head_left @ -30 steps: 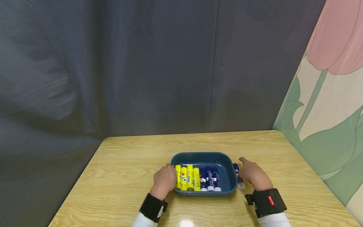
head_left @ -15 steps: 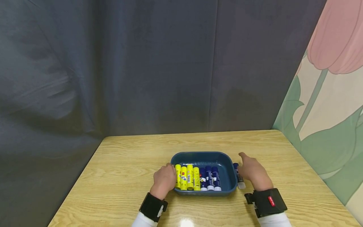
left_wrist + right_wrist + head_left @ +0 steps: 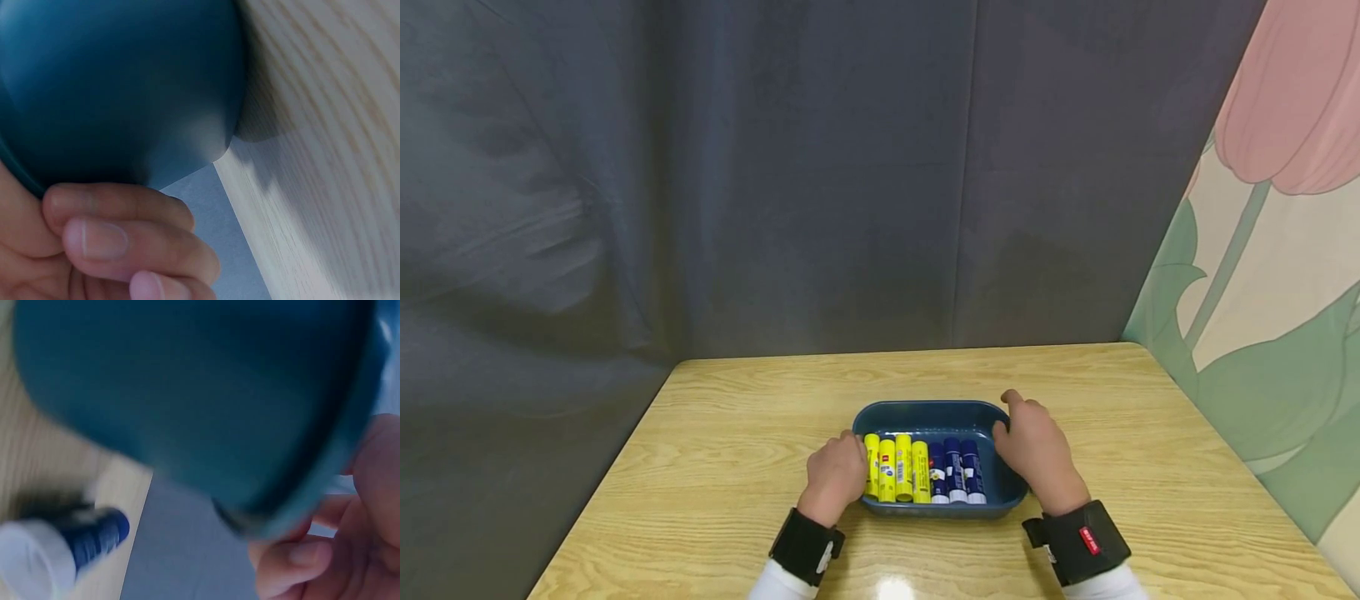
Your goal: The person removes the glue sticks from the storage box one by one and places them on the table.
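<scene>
A dark blue rectangular dish (image 3: 943,510) sits on the table, holding a row of yellow glue sticks (image 3: 903,468) on its left and navy, white-ended glue sticks (image 3: 954,471) beside them. My left hand (image 3: 837,471) grips the left end, its fingers (image 3: 125,240) curled against the outer wall. Over the right end, my right hand (image 3: 1037,450) straddles the rim, thumb on the inner side, index finger spread towards the back corner. Its fingertips (image 3: 300,559) are right at the rim. One loose navy glue stick (image 3: 94,544) lies outside the dish, hidden from the head view by the right hand.
The wooden table (image 3: 752,417) extends around the dish. A dark grey curtain (image 3: 820,183) hangs behind it, and a wall with a painted tulip (image 3: 1277,125) stands on the right.
My right hand has moved left, from the loose glue stick outside the dish to over the dish's right rim. The left hand and the dish stay in place.
</scene>
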Motion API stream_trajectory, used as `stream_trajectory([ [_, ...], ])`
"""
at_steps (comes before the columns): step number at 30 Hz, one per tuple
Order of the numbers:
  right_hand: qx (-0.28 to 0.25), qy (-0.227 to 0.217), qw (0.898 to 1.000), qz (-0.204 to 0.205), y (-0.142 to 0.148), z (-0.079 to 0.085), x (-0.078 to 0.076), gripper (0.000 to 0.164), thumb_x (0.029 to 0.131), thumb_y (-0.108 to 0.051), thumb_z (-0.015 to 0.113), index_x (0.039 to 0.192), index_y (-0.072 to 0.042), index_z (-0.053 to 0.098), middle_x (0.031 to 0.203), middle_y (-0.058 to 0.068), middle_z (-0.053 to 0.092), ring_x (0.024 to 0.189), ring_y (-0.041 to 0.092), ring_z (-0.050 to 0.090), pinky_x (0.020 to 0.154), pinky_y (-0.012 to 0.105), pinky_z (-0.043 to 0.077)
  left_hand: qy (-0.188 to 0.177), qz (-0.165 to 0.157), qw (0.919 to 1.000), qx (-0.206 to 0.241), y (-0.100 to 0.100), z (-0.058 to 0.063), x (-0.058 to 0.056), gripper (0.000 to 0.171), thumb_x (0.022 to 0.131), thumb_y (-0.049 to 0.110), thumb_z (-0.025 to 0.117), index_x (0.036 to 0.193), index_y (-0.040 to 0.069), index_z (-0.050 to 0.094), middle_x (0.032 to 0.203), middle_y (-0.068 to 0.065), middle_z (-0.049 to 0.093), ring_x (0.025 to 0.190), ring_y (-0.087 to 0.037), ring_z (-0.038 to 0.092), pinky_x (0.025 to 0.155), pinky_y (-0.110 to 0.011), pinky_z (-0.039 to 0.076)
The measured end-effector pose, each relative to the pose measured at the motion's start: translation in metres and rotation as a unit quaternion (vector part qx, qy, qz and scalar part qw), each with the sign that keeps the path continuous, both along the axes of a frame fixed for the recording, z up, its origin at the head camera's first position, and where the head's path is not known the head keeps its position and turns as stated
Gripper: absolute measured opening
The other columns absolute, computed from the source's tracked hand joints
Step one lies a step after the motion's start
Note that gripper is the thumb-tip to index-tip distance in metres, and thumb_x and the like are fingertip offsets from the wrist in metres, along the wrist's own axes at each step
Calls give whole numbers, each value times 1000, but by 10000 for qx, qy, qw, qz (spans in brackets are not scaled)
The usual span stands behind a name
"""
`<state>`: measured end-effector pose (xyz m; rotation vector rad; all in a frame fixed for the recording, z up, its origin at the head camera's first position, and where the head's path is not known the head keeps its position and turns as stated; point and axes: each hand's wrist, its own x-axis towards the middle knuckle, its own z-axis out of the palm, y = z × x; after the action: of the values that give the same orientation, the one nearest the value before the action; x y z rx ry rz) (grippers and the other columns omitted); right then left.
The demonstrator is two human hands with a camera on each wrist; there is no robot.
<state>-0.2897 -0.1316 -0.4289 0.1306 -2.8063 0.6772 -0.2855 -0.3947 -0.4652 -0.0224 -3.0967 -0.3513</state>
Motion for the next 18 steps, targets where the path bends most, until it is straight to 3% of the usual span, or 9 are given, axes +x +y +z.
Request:
stream_trajectory([
  [11,195,-204,9994,203,-29,-18,3,53,79,-15,67,123,7,48,104,29,60,78,32,60,59,46,54,50,-1,10000,76,1,1,0,31,98,23,38,88,-1,54,58,-6,47,46,-17,44,41,-31,38],
  [18,384,-457,9979,232,-35,-26,3,54,79,-17,68,123,7,49,107,30,60,88,37,59,68,52,53,33,16,10000,82,3,2,1,31,98,24,39,88,-1,54,58,-7,47,46,-17,44,41,-31,38],
])
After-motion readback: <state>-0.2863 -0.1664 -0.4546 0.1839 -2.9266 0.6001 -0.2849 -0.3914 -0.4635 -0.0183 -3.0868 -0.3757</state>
